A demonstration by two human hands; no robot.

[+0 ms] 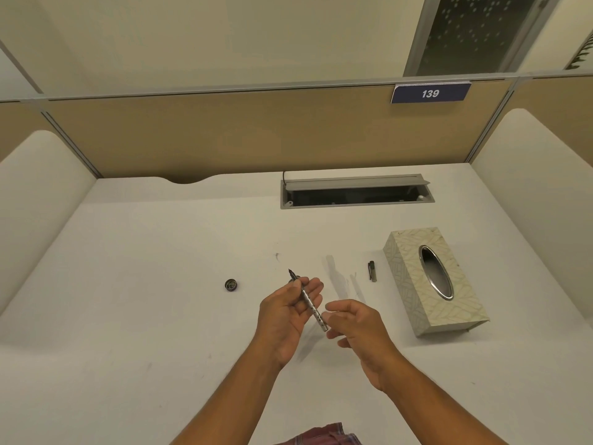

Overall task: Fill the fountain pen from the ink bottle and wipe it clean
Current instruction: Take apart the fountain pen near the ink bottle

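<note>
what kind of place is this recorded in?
Probably an office or library study cubicle: tan partition panels wall in a white desk, a numbered plate "139" hangs on the back panel, and a cable tray with its lid up is set into the desktop.

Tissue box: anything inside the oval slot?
The tissue box shows only a dark cavity through its metal-rimmed oval opening; no tissue pokes out. Whatever lies deeper is hidden by the box walls.
</note>
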